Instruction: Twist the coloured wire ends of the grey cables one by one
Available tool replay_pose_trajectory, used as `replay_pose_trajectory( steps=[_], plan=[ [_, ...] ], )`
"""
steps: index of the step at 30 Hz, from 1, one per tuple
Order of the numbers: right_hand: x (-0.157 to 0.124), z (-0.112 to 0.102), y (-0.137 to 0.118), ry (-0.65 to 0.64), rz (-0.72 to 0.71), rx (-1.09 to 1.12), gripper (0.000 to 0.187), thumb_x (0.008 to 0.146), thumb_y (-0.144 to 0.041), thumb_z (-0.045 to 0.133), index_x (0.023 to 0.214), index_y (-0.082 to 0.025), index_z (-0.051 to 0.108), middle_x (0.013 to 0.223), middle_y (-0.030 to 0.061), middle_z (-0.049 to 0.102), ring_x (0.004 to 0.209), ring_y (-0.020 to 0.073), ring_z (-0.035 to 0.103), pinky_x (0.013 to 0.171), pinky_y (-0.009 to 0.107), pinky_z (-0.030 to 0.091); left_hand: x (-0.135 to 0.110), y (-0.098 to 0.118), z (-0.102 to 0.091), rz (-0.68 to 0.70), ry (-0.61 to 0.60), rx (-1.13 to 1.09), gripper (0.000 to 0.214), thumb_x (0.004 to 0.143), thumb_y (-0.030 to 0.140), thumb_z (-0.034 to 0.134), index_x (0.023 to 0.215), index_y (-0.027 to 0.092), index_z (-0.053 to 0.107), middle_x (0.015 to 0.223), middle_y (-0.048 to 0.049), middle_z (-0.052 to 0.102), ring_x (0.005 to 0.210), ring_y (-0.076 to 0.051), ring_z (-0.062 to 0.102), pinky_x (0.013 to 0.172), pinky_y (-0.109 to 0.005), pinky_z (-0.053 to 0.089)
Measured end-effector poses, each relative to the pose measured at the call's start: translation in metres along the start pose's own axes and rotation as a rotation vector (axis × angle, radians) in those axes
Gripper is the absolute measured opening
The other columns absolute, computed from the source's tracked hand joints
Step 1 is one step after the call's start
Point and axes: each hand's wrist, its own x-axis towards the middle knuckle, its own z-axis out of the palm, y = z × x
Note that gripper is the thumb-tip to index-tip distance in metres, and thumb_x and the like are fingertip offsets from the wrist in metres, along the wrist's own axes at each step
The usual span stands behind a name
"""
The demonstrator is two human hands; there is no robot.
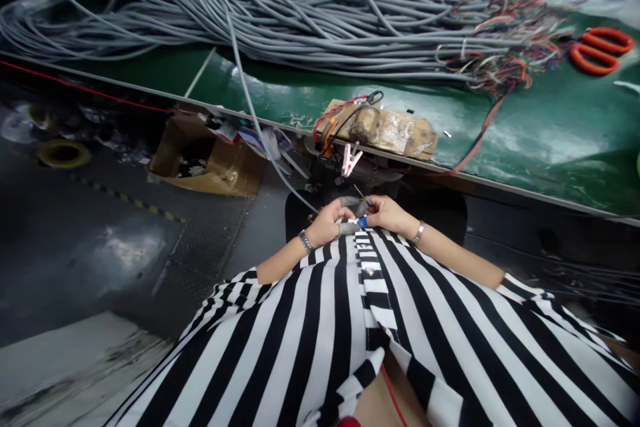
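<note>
My left hand (327, 223) is closed near my striped shirt, with grey coverings on some fingertips. It grips the end part of a grey cable (245, 83), which runs down from the bundle over the table edge. My right hand (390, 215) is pinched close beside it, almost touching the left fingers. A small blue piece (363, 221) shows at its fingertips, and a thin dark strand (362, 195) sticks up between the hands. What exactly the right fingers pinch is too small to make out.
On the green table (530, 140) lies a large grey cable bundle (300, 20) with stripped coloured wire ends (510, 60). Orange-handled scissors (600, 50) lie at right. A taped wooden block (385, 130) and pink clip (351, 160) are at the edge. A cardboard box (205, 160) stands below.
</note>
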Motion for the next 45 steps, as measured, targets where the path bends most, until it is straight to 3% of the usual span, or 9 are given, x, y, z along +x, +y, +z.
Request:
replay_pose_trajectory(
  steps=[8,16,24,29,34,37,40,43,45],
  plan=[
    [0.000,-0.012,0.010,-0.190,0.072,0.194,0.041,0.052,-0.034,0.084,0.078,-0.017,0.057,0.062,-0.0063,0.054,0.051,0.0065,0.043,0.048,0.021,0.033,0.002,0.000,-0.002,-0.039,-0.099,0.010,0.077,0.056,0.024,0.087,0.123,0.014,0.051,0.081,0.0008,0.061,0.072,-0.010,0.056,0.071,-0.023,0.042],
    [-0.003,0.004,0.001,0.055,-0.232,-0.035,0.034,0.060,-0.038,0.081,0.075,-0.017,0.059,0.068,-0.0026,0.057,0.061,0.0112,0.048,0.060,0.026,0.042,-0.003,0.007,0.001,-0.087,-0.092,-0.028,0.083,0.058,0.020,0.086,0.132,0.015,0.048,0.080,0.0011,0.063,0.073,-0.011,0.059,0.073,-0.024,0.044],
    [-0.009,-0.005,-0.001,0.121,-0.228,-0.134,0.034,0.063,-0.044,0.076,0.074,-0.018,0.057,0.070,-0.0006,0.060,0.065,0.0141,0.053,0.065,0.030,0.046,-0.001,-0.008,-0.001,-0.118,0.076,-0.411,0.066,0.052,0.013,0.082,0.113,0.015,0.056,0.078,0.0014,0.063,0.063,-0.011,0.061,0.059,-0.023,0.049],
    [-0.004,-0.018,0.008,0.144,-0.163,-0.220,0.035,0.061,-0.044,0.076,0.072,-0.018,0.057,0.064,-0.0038,0.054,0.060,0.0113,0.046,0.061,0.027,0.041,0.013,-0.021,-0.008,-0.154,0.136,-0.466,0.062,0.052,0.006,0.075,0.112,0.012,0.059,0.077,-0.0001,0.066,0.066,-0.012,0.064,0.064,-0.024,0.050],
    [0.004,-0.024,0.040,0.039,0.057,-0.165,0.044,0.050,-0.046,0.081,0.067,-0.017,0.053,0.059,-0.0070,0.049,0.057,0.0093,0.044,0.059,0.026,0.039,0.024,-0.042,-0.010,-0.244,0.190,-0.088,0.050,0.053,0.000,0.071,0.101,0.012,0.062,0.069,0.0005,0.068,0.061,-0.012,0.062,0.064,-0.024,0.049],
    [0.004,-0.024,0.055,-0.019,0.126,-0.123,0.049,0.047,-0.051,0.081,0.069,-0.017,0.054,0.061,-0.0059,0.053,0.059,0.0105,0.048,0.061,0.027,0.042,0.012,-0.040,-0.015,-0.128,0.212,0.212,0.038,0.058,0.002,0.071,0.093,0.013,0.066,0.072,-0.0006,0.070,0.065,-0.011,0.062,0.070,-0.024,0.050],
    [0.000,-0.034,0.059,0.018,0.120,-0.082,0.049,0.050,-0.052,0.081,0.076,-0.018,0.058,0.069,-0.0019,0.061,0.066,0.0133,0.056,0.067,0.029,0.045,-0.018,-0.019,-0.030,0.133,0.236,0.315,0.037,0.068,0.012,0.071,0.105,0.016,0.068,0.090,-0.0051,0.072,0.076,-0.013,0.065,0.077,-0.026,0.051],
    [-0.005,-0.052,0.060,0.140,0.071,-0.103,0.052,0.055,-0.058,0.077,0.084,-0.019,0.061,0.073,0.0007,0.065,0.064,0.0136,0.056,0.062,0.028,0.045,-0.046,0.012,-0.053,0.263,0.330,0.337,0.034,0.078,0.021,0.065,0.112,0.019,0.067,0.095,-0.0079,0.072,0.083,-0.018,0.068,0.083,-0.033,0.052],
    [-0.008,-0.063,0.059,0.203,0.039,-0.168,0.053,0.061,-0.066,0.071,0.082,-0.018,0.061,0.068,0.0009,0.063,0.056,0.0123,0.051,0.054,0.027,0.041,-0.052,0.026,-0.068,0.294,0.350,0.582,0.039,0.073,0.013,0.066,0.111,0.021,0.069,0.111,-0.0097,0.070,0.112,-0.025,0.061,0.104,-0.041,0.041]
  ],
)
